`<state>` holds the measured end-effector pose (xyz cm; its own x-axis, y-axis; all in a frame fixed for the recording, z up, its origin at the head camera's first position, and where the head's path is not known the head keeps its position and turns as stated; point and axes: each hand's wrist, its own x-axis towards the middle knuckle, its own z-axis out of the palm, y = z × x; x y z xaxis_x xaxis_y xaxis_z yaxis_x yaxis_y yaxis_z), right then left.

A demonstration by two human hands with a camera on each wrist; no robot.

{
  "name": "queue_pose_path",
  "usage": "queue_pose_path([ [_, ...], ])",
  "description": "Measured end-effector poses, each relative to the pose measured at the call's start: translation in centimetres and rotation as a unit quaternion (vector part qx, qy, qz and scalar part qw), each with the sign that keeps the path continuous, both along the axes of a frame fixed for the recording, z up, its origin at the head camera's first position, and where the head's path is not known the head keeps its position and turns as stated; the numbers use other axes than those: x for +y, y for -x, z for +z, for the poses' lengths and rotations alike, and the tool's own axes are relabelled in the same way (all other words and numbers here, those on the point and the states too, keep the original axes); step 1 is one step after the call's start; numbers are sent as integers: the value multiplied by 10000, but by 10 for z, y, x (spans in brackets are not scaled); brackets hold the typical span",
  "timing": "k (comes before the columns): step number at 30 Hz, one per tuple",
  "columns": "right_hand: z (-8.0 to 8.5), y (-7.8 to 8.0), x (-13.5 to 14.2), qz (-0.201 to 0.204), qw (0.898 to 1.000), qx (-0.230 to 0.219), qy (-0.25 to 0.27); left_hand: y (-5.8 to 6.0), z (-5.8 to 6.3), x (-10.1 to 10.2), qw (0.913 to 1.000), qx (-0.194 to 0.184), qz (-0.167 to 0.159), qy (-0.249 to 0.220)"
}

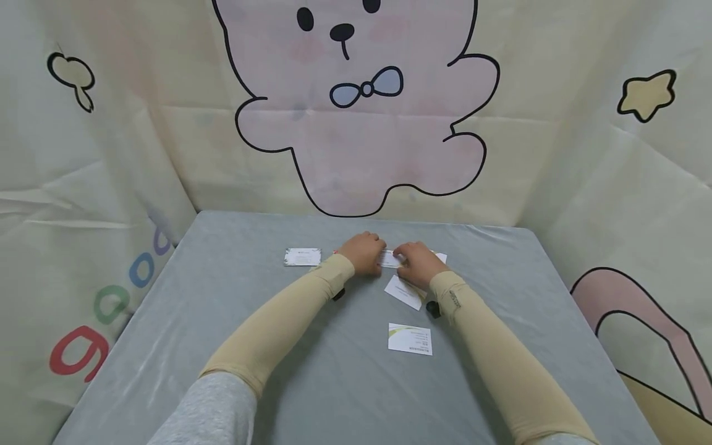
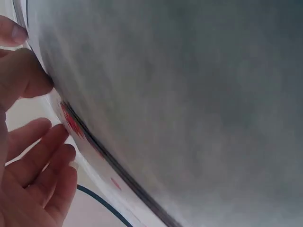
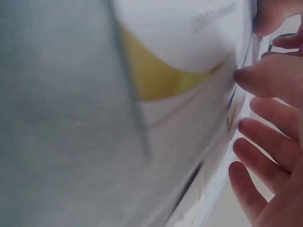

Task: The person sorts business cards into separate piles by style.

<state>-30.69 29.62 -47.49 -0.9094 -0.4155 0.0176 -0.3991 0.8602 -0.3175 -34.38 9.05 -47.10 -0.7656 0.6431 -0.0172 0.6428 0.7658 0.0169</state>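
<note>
At the back of the table, a white business card [image 1: 389, 259] lies between my two hands. My left hand [image 1: 363, 253] is at its left end, thumb and fingers down by the surface. My right hand [image 1: 421, 264] reaches to its right end, thumb and index finger at the card. In the left wrist view, a red-marked card [image 2: 72, 122] lies under the left hand, the loosely bent fingers [image 2: 40, 153] spread over it. The right wrist view shows the right thumb [image 3: 265, 78] touching near a white card with a yellow curve [image 3: 158, 78]; the other fingers are extended.
A white card with a dark patterned border [image 1: 303, 257] lies left of the hands. A tilted white card [image 1: 404, 292] lies just before the right hand. Nearer the front is a yellow-green patterned card [image 1: 410, 340]. A printed curtain [image 1: 356, 161] borders the grey table [image 1: 334, 383].
</note>
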Motion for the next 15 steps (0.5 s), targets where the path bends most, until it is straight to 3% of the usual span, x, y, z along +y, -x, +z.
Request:
queue_pose_path([
  [4,-6,-24,7,-39,9993,219,303,-16,-1,2,9986,-32,-185,-496],
  [8,-11,-61,21,-156,9976,426,521,-37,-5,4,9876,-767,-822,-1094],
  [11,-12,-81,29,-136,9967,546,581,-48,-6,3,9805,-1194,-1103,-1099],
  [15,-10,-92,31,-14,9977,477,484,-52,-6,1,9825,-1250,-1063,-876],
])
